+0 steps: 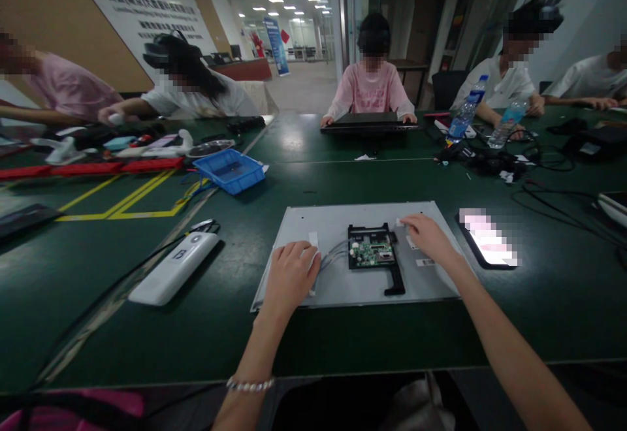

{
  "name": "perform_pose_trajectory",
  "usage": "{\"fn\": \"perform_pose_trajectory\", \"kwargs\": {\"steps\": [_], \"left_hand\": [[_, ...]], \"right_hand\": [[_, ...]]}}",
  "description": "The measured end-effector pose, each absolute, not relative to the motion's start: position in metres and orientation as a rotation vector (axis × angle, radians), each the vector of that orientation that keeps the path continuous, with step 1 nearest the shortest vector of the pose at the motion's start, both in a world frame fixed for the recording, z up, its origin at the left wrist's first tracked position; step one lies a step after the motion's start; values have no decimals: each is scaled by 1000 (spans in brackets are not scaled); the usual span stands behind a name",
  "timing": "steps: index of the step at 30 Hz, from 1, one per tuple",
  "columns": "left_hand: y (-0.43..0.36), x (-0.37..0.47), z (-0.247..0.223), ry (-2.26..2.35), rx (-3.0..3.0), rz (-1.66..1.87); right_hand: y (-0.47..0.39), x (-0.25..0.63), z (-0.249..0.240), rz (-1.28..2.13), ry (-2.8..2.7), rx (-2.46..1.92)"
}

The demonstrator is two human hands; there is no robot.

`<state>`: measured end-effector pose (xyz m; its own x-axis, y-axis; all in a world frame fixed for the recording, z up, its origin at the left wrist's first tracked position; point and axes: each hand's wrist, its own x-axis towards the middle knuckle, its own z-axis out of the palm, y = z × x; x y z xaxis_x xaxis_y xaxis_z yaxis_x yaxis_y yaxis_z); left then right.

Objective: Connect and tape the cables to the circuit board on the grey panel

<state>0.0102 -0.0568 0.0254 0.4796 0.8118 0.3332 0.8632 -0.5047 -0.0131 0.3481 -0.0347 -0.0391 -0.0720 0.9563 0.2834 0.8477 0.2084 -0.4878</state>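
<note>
A pale grey flat display panel [337, 290] lies face to the table in front of me. On its middle sits a black plastic bracket [396, 281] with a green circuit board [375, 253] in it. Grey wires [336, 248] run from the board toward my left hand [292, 271], which lies with its fingers over a white strip [313, 240] on the panel's left part. Above the panel's right part, beside the bracket, my right hand [427, 236] pinches a small white piece [400, 222] between thumb and forefinger; its exact kind is unclear.
A phone [487, 241] lies right of the panel, a white power bank [176, 268] with a cable on the left. Farther off are a blue tray [230, 170], plastic bottles [467, 110] and tangled cables [482, 157]. Across the table a person [371, 85] holds a dark panel [369, 123].
</note>
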Motion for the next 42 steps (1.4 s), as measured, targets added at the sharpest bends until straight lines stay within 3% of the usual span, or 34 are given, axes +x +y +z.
{"fn": "perform_pose_trajectory", "kwargs": {"steps": [10, 18, 29, 37, 42], "left_hand": [[-8, 52, 75, -1321, -2797, -773], [12, 83, 36, -1126, -3056, -525], [6, 57, 18, -1184, -3395, -143], [4, 58, 19, -1235, -3490, -161], [4, 56, 16, -1238, -3508, -197]], "right_hand": [[-50, 368, -25, 605, -1826, -1811], [-53, 366, -14, 757, -1814, -1889], [-52, 372, -16, 529, -1703, -2053], [-52, 379, -27, 283, -1719, -2141], [-48, 366, -19, 76, -1919, -1865]]}}
